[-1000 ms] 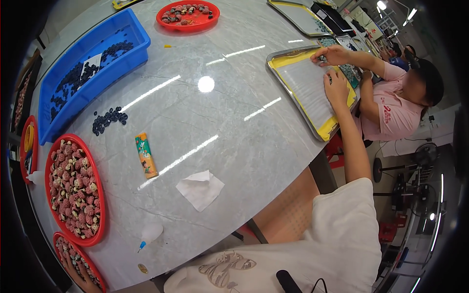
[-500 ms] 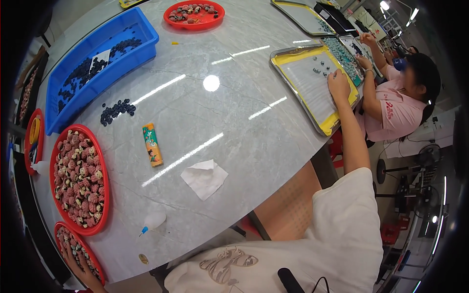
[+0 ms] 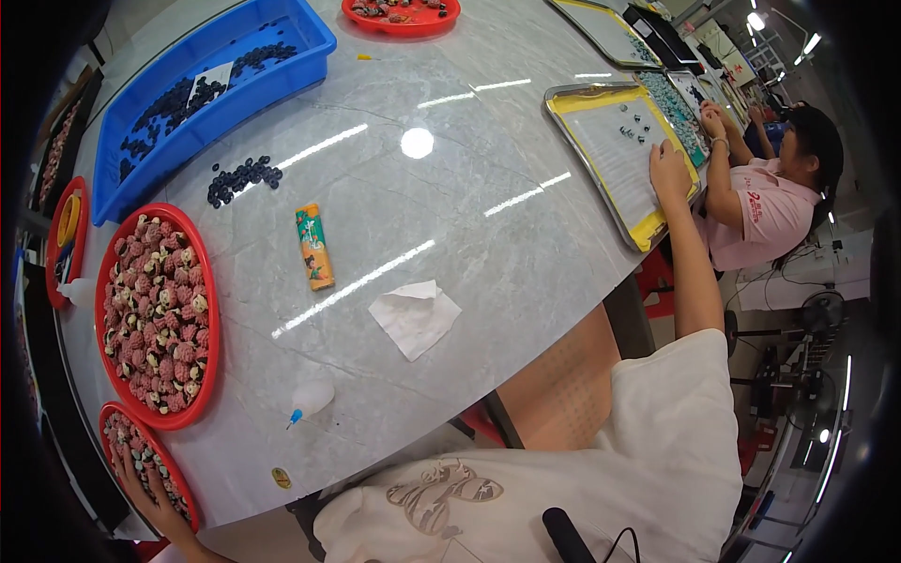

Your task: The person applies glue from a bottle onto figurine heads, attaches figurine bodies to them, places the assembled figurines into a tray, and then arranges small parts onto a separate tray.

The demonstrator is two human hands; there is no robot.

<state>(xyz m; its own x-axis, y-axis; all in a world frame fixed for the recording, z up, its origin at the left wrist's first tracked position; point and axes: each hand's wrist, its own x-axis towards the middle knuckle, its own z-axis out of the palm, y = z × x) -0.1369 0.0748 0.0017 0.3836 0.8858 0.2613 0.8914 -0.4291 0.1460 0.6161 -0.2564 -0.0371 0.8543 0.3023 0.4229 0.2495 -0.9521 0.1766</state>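
Note:
My left hand [image 3: 143, 486] lies at the lower left over a small red plate [image 3: 191, 511] of pinkish beaded pieces, its fingers apart and touching the pieces. At the far right, my right hand [image 3: 669, 173] is over the right side of a metal-rimmed tray [image 3: 601, 178] lined with white and yellow. Its fingers are curled together; whatever they hold, if anything, is hidden. Several small dark teal pieces [image 3: 634, 129] sit on the tray's white sheet, just left of that hand.
A larger red plate [image 3: 214, 328] heaped with pink-and-cream beaded pieces stands beyond my left hand. Behind it are a blue bin [image 3: 113, 202] and loose black rings [image 3: 246, 178]. An orange-green packet [image 3: 315, 249], tissue [image 3: 415, 321] and blue-tipped bottle [image 3: 313, 399] lie mid-table. A co-worker [image 3: 774, 202] sits right.
The view has shifted, moving the table things rightward and slightly up in the picture. My right hand has drawn back a little from the teal pieces. My left hand stays at the small plate.

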